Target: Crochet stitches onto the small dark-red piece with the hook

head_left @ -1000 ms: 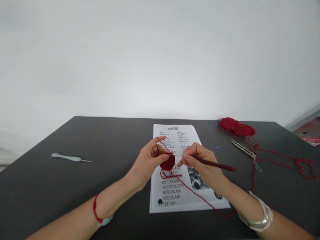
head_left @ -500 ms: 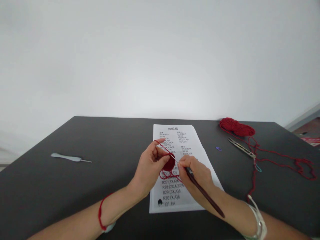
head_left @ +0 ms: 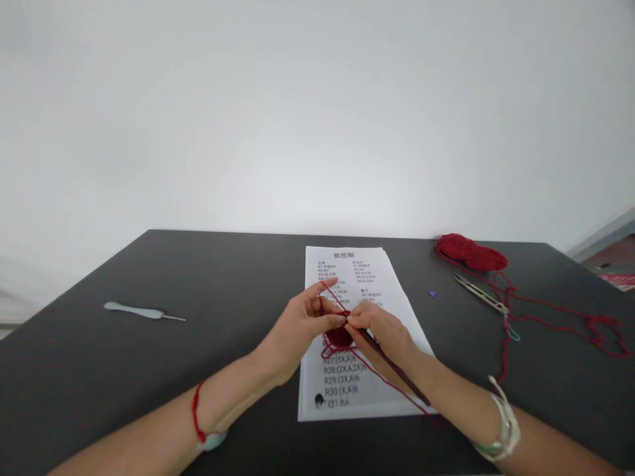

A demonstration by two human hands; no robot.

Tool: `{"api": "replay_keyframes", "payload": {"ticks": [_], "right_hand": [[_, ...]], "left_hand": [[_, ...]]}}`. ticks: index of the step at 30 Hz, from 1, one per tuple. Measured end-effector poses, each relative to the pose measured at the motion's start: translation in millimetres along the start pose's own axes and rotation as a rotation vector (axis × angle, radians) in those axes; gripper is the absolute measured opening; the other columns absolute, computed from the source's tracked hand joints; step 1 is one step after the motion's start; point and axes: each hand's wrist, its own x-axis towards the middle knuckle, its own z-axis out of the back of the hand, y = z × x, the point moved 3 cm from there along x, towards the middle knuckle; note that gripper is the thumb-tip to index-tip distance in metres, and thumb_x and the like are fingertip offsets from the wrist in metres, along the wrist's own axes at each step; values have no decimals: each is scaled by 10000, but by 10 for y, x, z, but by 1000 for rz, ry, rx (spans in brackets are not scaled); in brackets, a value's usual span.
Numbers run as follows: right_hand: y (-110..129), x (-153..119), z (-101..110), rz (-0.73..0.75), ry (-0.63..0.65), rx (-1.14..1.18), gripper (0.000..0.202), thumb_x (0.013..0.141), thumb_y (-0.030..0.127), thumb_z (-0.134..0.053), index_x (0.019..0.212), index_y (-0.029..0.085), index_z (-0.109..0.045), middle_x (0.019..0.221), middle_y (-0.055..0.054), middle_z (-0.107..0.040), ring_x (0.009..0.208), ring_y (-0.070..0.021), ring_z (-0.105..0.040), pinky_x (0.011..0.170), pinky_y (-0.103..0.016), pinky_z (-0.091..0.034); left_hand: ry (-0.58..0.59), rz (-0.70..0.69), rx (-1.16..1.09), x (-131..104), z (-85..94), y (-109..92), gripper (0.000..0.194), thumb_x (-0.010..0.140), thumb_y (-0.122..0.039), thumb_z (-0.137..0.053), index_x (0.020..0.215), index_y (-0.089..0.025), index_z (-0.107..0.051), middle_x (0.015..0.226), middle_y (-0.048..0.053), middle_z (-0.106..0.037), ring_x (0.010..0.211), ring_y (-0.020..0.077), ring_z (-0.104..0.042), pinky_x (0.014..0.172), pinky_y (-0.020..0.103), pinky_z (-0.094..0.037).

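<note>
Pinched in my left hand [head_left: 302, 324] is a small dark red crochet piece [head_left: 339, 336], with red yarn [head_left: 333, 296] running taut over the raised index finger. My right hand [head_left: 384, 330] grips a crochet hook [head_left: 397, 371] with a dark brown handle, which slants down to the right. The hook's tip meets the top edge of the piece and is hidden between my fingertips. A loose strand hangs below the piece and runs right under my right forearm. Both hands are above the printed pattern sheet [head_left: 347, 410].
On the left lies a second crochet hook [head_left: 133, 310] with a pale grey handle. At the right are a red yarn skein [head_left: 470, 252], thread snips [head_left: 480, 293], a purple stitch marker [head_left: 434, 295] and a teal stitch marker [head_left: 514, 336]. Loose yarn trails across the dark table [head_left: 238, 264].
My hands have drawn together, the right one moving left and up to the piece. The hook's metal tip, visible before, is now hidden at the piece's edge. The crochet piece sits slightly lower.
</note>
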Motion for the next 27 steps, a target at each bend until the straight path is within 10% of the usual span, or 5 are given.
{"api": "replay_keyframes", "payload": {"ticks": [6,16,22,27], "right_hand": [[143,53,7,268,125,-410,189,911,72,-407,818,200,-511,690,-47,-575,625,-185,-476,560,-309,-375],[95,-13,13,-153,-36,79,133,865,111,-474,829,240,-479,734,8,-556,609,-131,-511,563,-257,-408],[9,20,17,-686,-182,624,173,871,229,-511,705,222,-464,567,53,-480,484,-107,-425,465,-236,-353],[48,59,75,-453,-29,322,131,863,201,-518,734,219,-515,630,19,-528,566,-128,-478,535,-257,-395]], "left_hand": [[4,106,-120,13,2,22,605,637,-81,-722,1210,-103,-528,649,-25,-633,602,94,-557,658,246,-428],[-174,-251,266,1,32,-98,613,695,-129,-660,1281,-147,-481,697,-37,-601,675,136,-564,691,280,-445],[-214,-430,595,-43,52,-163,402,740,-114,-615,1129,-214,-627,770,7,-651,744,170,-585,754,302,-435],[-210,-431,627,-44,52,-194,364,719,-73,-596,1043,-225,-660,752,-5,-659,681,160,-577,693,286,-432]]}}
